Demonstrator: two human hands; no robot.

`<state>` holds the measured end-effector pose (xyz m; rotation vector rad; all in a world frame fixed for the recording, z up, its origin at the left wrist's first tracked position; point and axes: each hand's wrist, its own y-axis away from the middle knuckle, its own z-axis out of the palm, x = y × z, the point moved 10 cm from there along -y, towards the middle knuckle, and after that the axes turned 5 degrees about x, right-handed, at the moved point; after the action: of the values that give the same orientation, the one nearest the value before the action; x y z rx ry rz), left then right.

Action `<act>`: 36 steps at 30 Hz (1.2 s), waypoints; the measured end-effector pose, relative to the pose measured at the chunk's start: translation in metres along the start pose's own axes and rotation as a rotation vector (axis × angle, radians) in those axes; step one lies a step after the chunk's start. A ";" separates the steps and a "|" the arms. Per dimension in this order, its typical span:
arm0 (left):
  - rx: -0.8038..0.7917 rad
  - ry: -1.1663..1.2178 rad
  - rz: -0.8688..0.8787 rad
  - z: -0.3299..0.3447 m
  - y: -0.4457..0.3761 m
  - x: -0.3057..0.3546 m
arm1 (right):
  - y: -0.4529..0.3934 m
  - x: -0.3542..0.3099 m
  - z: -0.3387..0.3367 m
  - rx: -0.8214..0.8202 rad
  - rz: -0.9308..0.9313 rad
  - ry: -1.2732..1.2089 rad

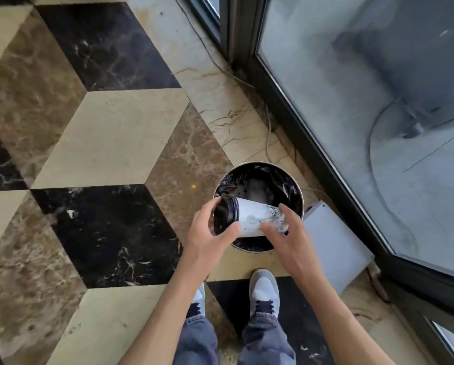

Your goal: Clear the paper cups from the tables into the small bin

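A white paper cup (252, 216) with a black lid lies on its side above the small round bin (298, 187), which has a black liner and stands on the floor. My left hand (208, 234) grips the cup at the lid end, thumb under the lid's rim. My right hand (283, 233) holds the cup's bottom end, fingers on either side of it. The cup hangs over the bin's near half. The bin's inside is dark and I cannot tell what lies in it.
A patterned marble floor spreads to the left. A dark-framed glass wall (326, 159) runs along the right, close behind the bin. A white flat box (333, 248) leans beside the bin. Thin cables (268, 133) trail along the frame. My shoes (264, 292) stand just before the bin.
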<state>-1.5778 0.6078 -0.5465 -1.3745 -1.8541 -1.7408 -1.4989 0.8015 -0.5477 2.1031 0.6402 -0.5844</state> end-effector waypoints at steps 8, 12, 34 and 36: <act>-0.029 -0.039 0.000 0.018 -0.019 -0.012 | -0.031 0.016 0.011 -0.011 0.003 0.009; -0.023 -0.042 0.001 0.014 -0.009 -0.006 | -0.024 0.010 0.001 0.000 -0.005 0.010; 0.322 0.153 0.388 -0.194 0.229 0.308 | 0.193 -0.362 -0.175 -0.055 -0.515 -0.190; 0.365 0.177 0.444 -0.224 0.271 0.342 | 0.232 -0.402 -0.190 -0.093 -0.581 -0.217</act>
<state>-1.6442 0.5222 -0.0677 -1.3086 -1.5274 -1.1944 -1.6260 0.7446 -0.0660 1.7246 1.1354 -1.0623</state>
